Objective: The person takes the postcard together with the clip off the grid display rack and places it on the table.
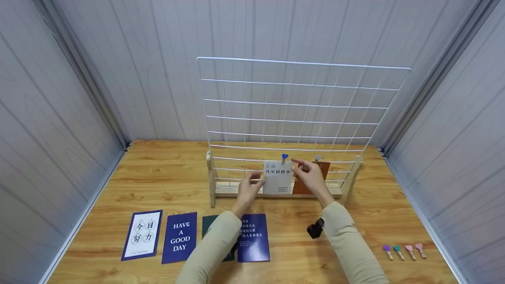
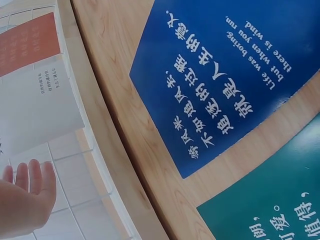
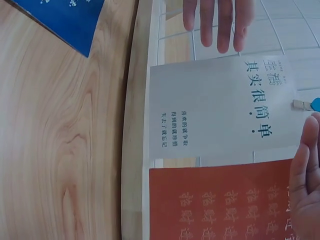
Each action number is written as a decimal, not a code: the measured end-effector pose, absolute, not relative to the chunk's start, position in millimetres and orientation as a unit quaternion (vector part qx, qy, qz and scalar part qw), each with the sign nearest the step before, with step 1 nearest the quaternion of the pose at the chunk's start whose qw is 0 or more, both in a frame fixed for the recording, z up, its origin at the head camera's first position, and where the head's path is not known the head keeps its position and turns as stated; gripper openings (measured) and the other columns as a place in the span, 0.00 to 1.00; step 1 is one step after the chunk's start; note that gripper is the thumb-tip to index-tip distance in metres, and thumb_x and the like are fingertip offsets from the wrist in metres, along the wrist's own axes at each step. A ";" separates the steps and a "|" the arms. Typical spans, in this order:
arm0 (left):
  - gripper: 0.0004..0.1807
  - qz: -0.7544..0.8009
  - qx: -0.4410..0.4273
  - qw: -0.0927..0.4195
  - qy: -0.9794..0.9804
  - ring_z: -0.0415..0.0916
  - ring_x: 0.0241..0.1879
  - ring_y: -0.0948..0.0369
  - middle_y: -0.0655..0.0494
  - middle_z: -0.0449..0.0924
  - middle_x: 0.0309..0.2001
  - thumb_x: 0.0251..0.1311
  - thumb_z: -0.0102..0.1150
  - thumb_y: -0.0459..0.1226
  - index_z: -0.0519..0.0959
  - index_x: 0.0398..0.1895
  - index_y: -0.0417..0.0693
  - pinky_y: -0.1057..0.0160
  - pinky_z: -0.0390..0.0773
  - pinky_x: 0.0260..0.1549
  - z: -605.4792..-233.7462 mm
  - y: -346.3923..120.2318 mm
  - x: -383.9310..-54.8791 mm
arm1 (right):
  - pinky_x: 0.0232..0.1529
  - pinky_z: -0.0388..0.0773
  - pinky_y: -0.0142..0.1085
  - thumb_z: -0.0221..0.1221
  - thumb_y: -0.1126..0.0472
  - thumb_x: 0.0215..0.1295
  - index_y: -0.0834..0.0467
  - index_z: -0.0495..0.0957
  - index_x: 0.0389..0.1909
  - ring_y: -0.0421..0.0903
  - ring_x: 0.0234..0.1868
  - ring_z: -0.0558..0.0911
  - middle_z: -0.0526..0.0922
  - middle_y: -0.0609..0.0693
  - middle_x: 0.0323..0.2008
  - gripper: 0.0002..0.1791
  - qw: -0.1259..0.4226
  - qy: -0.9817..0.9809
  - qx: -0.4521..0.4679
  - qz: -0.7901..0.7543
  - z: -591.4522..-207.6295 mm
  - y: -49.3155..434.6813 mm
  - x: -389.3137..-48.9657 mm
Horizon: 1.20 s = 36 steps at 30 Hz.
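Observation:
A white card (image 1: 278, 179) with dark print hangs on the white wire grid, under a blue heart-topped clothespin (image 1: 285, 158) at its upper edge. My left hand (image 1: 249, 188) is beside the card's left edge, its fingers extended; the right wrist view shows these fingers (image 3: 206, 25) straight and close to the card. My right hand (image 1: 311, 177) is at the card's upper right, fingertips close to the clothespin and nothing gripped in them. Partly behind it hangs an orange-red card (image 3: 220, 200), below a pale clothespin (image 1: 318, 158).
A wooden base (image 1: 276, 195) carries the upright wire grid (image 1: 300, 106). On the wooden table lie a white card with a blue border (image 1: 141, 235), blue cards (image 1: 179, 238) (image 1: 253, 238) and a green card (image 2: 280, 195), partly under my left sleeve. Several heart-topped clothespins (image 1: 410, 252) lie at right.

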<state>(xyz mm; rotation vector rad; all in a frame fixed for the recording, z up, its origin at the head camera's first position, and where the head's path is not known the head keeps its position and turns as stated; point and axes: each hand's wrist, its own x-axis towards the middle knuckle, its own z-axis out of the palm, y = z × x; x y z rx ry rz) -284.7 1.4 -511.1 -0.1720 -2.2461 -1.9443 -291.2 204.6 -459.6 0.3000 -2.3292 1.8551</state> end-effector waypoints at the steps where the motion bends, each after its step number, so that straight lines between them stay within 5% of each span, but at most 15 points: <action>1: 0.15 -0.652 -0.059 0.083 -0.751 0.73 0.39 0.47 0.40 0.74 0.41 0.50 0.57 0.29 0.73 0.43 0.31 0.60 0.73 0.39 -511.3 2.0 -285.0 | 0.22 0.75 0.34 0.57 0.66 0.57 0.64 0.74 0.48 0.60 0.23 0.74 0.75 0.63 0.22 0.17 0.072 -0.773 0.098 0.623 -458.0 203.0 -291.1; 9: 0.16 -0.658 -0.073 0.079 -0.745 0.71 0.41 0.47 0.37 0.73 0.43 0.51 0.57 0.27 0.71 0.45 0.29 0.59 0.72 0.41 -509.3 6.0 -286.7 | 0.31 0.72 0.54 0.54 0.70 0.58 0.68 0.67 0.55 0.56 0.22 0.75 0.74 0.68 0.24 0.22 0.055 -0.764 0.106 0.634 -432.7 187.3 -280.7; 19: 0.18 -0.658 -0.075 0.055 -0.747 0.70 0.44 0.48 0.38 0.72 0.46 0.54 0.54 0.28 0.69 0.48 0.29 0.58 0.70 0.44 -504.8 8.9 -288.4 | 0.30 0.75 0.48 0.54 0.65 0.60 0.62 0.64 0.59 0.44 0.19 0.73 0.75 0.68 0.25 0.25 0.032 -0.770 0.097 0.629 -444.1 180.9 -298.8; 36: 0.13 -0.650 -0.036 0.054 -0.757 0.71 0.41 0.54 0.46 0.75 0.39 0.54 0.52 0.27 0.73 0.44 0.33 0.62 0.71 0.41 -504.5 11.7 -293.6 | 0.23 0.74 0.31 0.52 0.64 0.61 0.59 0.73 0.52 0.41 0.19 0.74 0.76 0.57 0.23 0.17 0.049 -0.765 0.022 0.642 -445.9 168.8 -308.2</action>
